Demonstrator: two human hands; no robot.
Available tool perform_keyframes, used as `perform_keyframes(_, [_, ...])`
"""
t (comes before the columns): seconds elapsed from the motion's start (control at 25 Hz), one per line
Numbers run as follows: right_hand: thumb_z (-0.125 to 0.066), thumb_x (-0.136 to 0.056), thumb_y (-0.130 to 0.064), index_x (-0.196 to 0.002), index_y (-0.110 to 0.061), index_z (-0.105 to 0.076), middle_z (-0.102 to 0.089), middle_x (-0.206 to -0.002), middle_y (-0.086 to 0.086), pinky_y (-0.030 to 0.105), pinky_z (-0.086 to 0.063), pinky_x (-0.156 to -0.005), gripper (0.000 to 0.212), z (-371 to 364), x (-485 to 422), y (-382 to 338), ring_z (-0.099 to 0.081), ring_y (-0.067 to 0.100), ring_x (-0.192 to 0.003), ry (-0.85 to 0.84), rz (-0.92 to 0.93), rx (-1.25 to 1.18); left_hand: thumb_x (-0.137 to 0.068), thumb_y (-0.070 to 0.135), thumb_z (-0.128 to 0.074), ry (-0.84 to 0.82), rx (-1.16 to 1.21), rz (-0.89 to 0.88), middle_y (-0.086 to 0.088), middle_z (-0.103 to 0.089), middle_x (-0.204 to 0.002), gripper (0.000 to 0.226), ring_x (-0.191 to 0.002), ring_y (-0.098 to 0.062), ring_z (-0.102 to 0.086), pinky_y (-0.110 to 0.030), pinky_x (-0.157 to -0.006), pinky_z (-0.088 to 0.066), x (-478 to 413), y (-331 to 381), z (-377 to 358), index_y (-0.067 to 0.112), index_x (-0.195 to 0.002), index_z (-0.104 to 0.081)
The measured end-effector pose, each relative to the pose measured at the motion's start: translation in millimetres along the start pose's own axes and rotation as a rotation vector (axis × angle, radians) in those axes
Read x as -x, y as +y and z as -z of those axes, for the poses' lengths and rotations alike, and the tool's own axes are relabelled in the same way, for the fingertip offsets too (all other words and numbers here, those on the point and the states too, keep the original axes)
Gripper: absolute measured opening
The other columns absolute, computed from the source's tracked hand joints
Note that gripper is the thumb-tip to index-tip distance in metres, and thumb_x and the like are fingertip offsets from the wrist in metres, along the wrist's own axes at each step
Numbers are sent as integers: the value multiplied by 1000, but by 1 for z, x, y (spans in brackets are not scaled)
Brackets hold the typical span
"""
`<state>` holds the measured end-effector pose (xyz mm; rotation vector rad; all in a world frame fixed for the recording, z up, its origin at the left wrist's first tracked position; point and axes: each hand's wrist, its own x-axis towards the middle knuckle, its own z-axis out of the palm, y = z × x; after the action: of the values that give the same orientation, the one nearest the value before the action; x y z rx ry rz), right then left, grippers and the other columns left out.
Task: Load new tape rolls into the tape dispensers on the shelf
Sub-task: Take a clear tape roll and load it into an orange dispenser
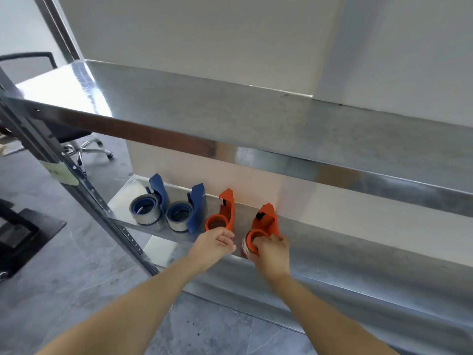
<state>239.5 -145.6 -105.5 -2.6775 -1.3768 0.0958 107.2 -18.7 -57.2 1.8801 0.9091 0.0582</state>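
Several tape dispensers stand in a row on the lower metal shelf. Two blue dispensers at the left each carry a grey tape roll. Beside them stands an orange dispenser whose hub looks bare. The right orange dispenser has a red-and-white tape roll around its hub. My right hand grips that roll and hub, fingers curled over the rim. My left hand hovers just in front of the bare orange dispenser, fingers loosely bent, holding nothing.
An upper metal shelf juts out above the dispensers. A slotted steel upright runs down the left. An office chair and a dark object stand on the grey floor at the left. A white wall backs the shelves.
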Motion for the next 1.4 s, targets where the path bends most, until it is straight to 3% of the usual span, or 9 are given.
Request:
perform_keyframes(0.2, [-68, -83, -17, -77, -24, -66, -70, -74, -6, 27, -51, -61, 10, 11, 19, 24, -65, 13, -71, 8, -275, -955, -79, 36, -72, -88, -115, -21, 4, -71, -103, 35, -95, -10, -66, -27, -88, -54, -22, 19, -21, 20, -110, -67])
perform_keyframes(0.32, [-62, -89, -11, -96, -20, -74, -76, -88, -6, 17, -52, -68, 16, 13, 26, 29, -70, 9, -81, 17, -345, -1173, -84, 39, -66, -116, -243, -43, 3, -71, -103, 30, -96, -14, -65, -28, -83, -51, -35, 34, -37, 18, -105, -68])
perform_keyframes(0.44, [-59, -92, -13, -93, -19, -74, -76, -85, -10, 15, -51, -68, 17, 14, 31, 31, -68, 5, -78, -22, -359, -1168, -86, 35, -62, -88, -329, -35, -4, -72, -99, 19, -93, -22, -66, -36, -81, -51, -45, 37, -47, 17, -91, -67])
perform_keyframes(0.6, [-58, -91, -9, -63, -25, -58, -59, -57, -17, 14, -36, -55, 32, 13, 35, 43, -47, -1, -54, 45, -428, -1124, -88, 32, -61, -41, -356, -25, -3, -70, -96, 18, -90, -22, -65, -35, -77, -50, -52, 26, -50, 16, -93, -67])
perform_keyframes(0.84, [-60, -90, -15, -61, -18, -51, -54, -66, 0, 26, -32, -59, 31, 17, 46, 70, -45, 11, -65, 76, -550, -1101, -85, 35, -65, -35, -296, -26, -2, -70, -101, 24, -97, -22, -65, -31, -78, -50, -53, 9, -48, 17, -100, -67])
perform_keyframes(1.08, [-63, -86, -20, -70, -3, -52, -50, -63, 5, 36, -35, -59, 25, 31, 52, 78, -41, 16, -60, 115, -594, -972, -80, 39, -67, -41, -300, -145, 2, -66, -119, 43, -108, -19, -63, -32, -85, -51, -64, 41, -29, 20, -118, -58])
perform_keyframes(1.2, [-65, -84, -22, -88, -15, -63, -69, -74, -1, 38, -49, -63, 8, 53, 65, 86, -60, 20, -64, 147, -628, -886, -79, 33, -68, -76, -336, -229, 3, -65, -114, 35, -103, -17, -62, -30, -81, -50, -72, 71, -33, 21, -112, -60])
perform_keyframes(1.28, [-67, -83, -24, -106, -30, -61, -74, -83, -4, 36, -55, -70, 25, 70, 83, 96, -68, 14, -75, 203, -667, -844, -78, 28, -70, -114, -359, -304, 1, -67, -114, 32, -102, -18, -62, -25, -77, -43, -75, 95, -51, 20, -108, -63])
perform_keyframes(1.4, [-67, -81, -27, -116, -31, -60, -74, -84, -6, 37, -56, -70, 36, 94, 119, 121, -68, 12, -77, 281, -736, -767, -75, 27, -72, -227, -350, -408, 2, -67, -113, 31, -102, -18, -63, -24, -79, -43, -67, 135, -92, 21, -105, -64])
